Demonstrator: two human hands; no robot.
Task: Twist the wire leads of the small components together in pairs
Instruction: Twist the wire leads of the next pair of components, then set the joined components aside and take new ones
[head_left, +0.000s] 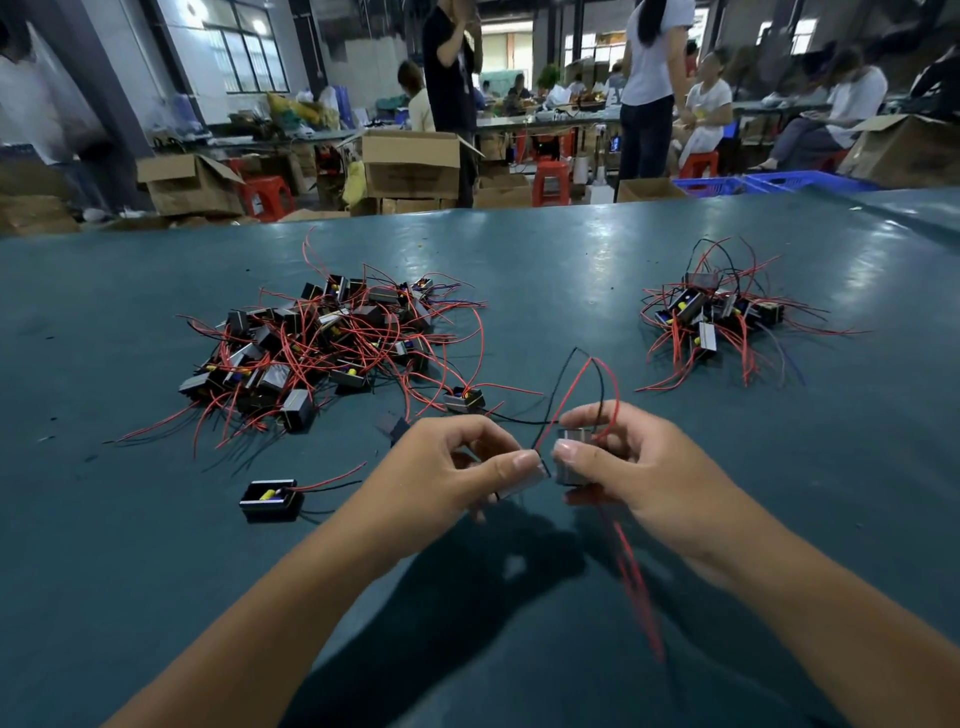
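Now left hand (457, 462) fingers, right hand (618, 457) fingers each pinch 1 component.

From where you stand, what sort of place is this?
Most likely a small electronics assembly workshop. Two heaps of little black components with red and black leads, a large pile and a smaller pile, lie on a big green worktable, with open cardboard boxes and seated workers at benches behind.
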